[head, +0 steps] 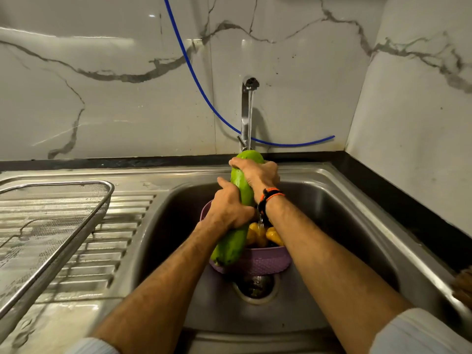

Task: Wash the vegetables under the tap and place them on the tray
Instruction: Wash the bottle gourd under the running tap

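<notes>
Steel sink point(339, 190), lilac basket point(258, 261) holding yellow peppers point(274, 235), both grips clasping green gourd point(231, 245)

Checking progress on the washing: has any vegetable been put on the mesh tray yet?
No, the mesh tray holds nothing; both hands grip the green gourd under the tap.

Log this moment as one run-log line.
step: rinsing | tap: running | left hand: grips gourd | right hand: grips gourd top | tray: no vegetables seen
</notes>
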Demonstrator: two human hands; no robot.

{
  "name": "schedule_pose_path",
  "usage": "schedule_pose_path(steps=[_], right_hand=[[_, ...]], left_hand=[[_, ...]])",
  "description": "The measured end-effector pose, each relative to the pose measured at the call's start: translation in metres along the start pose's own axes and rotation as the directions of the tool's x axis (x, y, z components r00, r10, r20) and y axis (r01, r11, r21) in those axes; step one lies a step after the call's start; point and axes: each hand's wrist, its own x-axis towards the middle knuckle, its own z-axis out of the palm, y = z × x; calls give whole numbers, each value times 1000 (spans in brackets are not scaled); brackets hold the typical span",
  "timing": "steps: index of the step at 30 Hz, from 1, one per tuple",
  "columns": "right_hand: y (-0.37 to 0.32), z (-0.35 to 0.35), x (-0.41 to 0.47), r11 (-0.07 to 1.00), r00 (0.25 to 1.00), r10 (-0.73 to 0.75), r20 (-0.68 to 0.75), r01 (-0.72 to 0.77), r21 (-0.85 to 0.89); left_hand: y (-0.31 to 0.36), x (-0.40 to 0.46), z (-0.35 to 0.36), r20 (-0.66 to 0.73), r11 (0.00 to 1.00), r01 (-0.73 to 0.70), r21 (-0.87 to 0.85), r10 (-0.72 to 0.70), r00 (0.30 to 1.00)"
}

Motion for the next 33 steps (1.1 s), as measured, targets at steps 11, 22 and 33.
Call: schedule_pose_path(steps=[11,22,33], right_hand=[[7,-18,6,946,947,3,321,-106,306],[6,-20,-1,937,912,33,408,-170,304],[8,-19,10,895,975,17,222,-114,432]], left_hand=[[6,1,5,33,998,47,-44,-45,998],[-2,5,-7,150,980,121,-160,-97,984],[3,1,-5,100,992,52,119,-64,993]])
